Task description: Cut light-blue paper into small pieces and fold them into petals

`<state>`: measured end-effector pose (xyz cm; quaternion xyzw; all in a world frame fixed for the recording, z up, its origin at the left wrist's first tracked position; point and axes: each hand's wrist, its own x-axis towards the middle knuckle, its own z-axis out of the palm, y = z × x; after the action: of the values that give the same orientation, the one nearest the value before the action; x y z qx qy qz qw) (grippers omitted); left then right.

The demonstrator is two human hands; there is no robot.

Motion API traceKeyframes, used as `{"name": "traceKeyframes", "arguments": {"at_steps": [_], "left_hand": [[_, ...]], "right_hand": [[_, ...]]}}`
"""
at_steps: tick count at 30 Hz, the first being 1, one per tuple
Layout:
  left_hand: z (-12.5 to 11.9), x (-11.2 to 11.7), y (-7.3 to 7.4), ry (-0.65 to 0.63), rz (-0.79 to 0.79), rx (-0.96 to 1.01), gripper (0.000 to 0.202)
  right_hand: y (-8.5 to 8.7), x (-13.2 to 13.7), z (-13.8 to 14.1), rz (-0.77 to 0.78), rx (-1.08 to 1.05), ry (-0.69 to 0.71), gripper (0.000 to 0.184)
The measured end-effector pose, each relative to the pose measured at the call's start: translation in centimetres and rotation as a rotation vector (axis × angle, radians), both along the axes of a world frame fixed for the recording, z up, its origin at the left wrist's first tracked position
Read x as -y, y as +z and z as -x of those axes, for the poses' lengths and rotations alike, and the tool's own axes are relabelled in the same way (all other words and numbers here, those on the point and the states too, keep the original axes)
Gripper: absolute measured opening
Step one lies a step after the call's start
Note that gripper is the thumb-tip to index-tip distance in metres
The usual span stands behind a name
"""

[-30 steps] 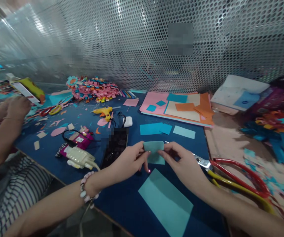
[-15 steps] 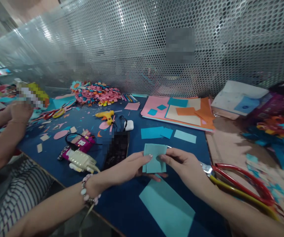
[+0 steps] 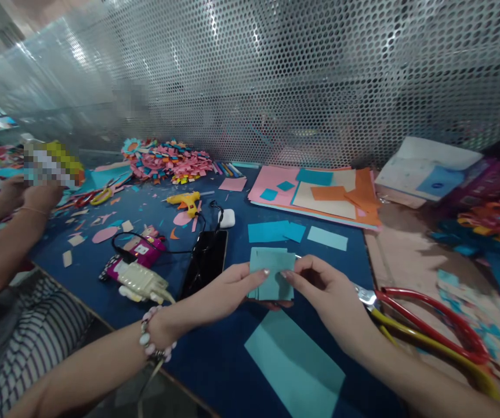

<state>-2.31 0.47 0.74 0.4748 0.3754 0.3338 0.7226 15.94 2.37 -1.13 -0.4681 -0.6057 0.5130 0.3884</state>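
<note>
My left hand (image 3: 235, 284) and my right hand (image 3: 322, 284) both grip a small stack of light teal paper pieces (image 3: 271, 273), thumbs on top and fingers underneath. The pieces lie slightly out of line with one another. Below the hands a larger teal paper sheet (image 3: 296, 366) rests on the blue table. Beside my right wrist are large scissors (image 3: 433, 319) with red and yellow handles, their blades partly hidden by that hand. Just beyond the hands lie blue paper strips (image 3: 271, 231) and a pale teal strip (image 3: 327, 238).
A black phone (image 3: 206, 261), a cabled purple device (image 3: 139, 252) and a yellow glue gun (image 3: 187, 202) lie to the left. Coloured sheets (image 3: 271, 186) and a pile of paper scraps (image 3: 167, 162) sit before a perforated metal panel (image 3: 254, 81). A co-worker's arms (image 3: 28, 215) are at far left.
Within the stack the pieces have shifted, with an upper edge now showing behind the front piece. Both hands keep their hold in nearly the same place.
</note>
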Motion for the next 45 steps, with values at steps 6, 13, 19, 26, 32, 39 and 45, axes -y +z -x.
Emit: {"name": "traceKeyframes", "arguments": {"at_steps": [6,13,19,26,32,39,45], "left_hand": [[0.0,0.0,0.0,0.015,0.023,-0.023,0.035],[0.1,-0.1,-0.2,-0.079,-0.032,-0.083,0.033],[0.6,0.3,0.1,-0.216,-0.056,-0.194,0.039],[0.8,0.3,0.1,-0.139,-0.053,-0.175,0.029],[0.7,0.2,0.4,-0.123,-0.056,-0.211,0.034],[0.4,0.0,0.2,-0.074,0.023,-0.042,0.033],[0.4,-0.2,-0.2,-0.001,-0.024,-0.089,0.033]], "right_hand": [[0.1,-0.1,-0.2,0.019,-0.067,0.013,0.027],[0.1,-0.3,0.1,-0.029,0.076,-0.023,0.04],[0.7,-1.4,0.2,-0.119,0.055,-0.13,0.031],[0.7,-0.6,-0.2,-0.196,0.088,-0.016,0.039],[0.7,-0.6,-0.3,-0.224,-0.053,-0.207,0.021],[0.4,0.3,0.3,0.031,-0.032,0.001,0.031],[-0.1,0.2,0.1,-0.01,-0.054,-0.036,0.03]]}}
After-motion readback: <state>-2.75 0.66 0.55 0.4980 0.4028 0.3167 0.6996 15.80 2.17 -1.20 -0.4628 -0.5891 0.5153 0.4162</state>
